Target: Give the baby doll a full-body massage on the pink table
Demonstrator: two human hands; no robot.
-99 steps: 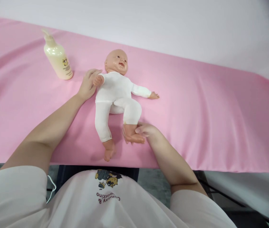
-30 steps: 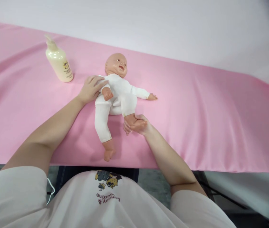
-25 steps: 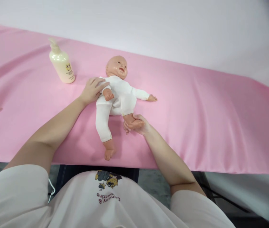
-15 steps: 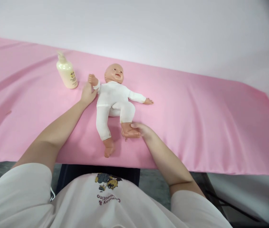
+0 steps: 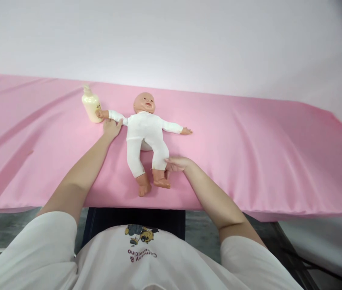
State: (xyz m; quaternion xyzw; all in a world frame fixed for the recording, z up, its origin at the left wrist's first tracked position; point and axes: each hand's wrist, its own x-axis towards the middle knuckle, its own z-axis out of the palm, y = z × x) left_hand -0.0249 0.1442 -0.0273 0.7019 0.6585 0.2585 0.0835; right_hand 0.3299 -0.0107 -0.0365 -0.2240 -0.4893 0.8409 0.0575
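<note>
A baby doll (image 5: 145,127) in a white suit lies on its back on the pink cloth (image 5: 249,161), head toward the far edge. My left hand (image 5: 112,128) is at the doll's outstretched arm on the left; its thumb shows below the sleeve and the fingers are partly hidden by the arm. With thumb on top and fingers beneath, my right hand (image 5: 177,163) grips the lower part of the doll's right-hand leg, just above the foot. The doll's left-side fist overlaps a cream pump bottle (image 5: 90,105) in the view.
A white wall (image 5: 171,44) rises behind the pink-covered table. The cloth has folds on both sides. Below the near edge, a dark seat (image 5: 134,215) and grey floor (image 5: 207,233) show.
The doll's left-side arm, bent before, now stretches out to the left toward the bottle. Its right-hand leg is straighter, with the foot lower. The camera view has tilted up slightly.
</note>
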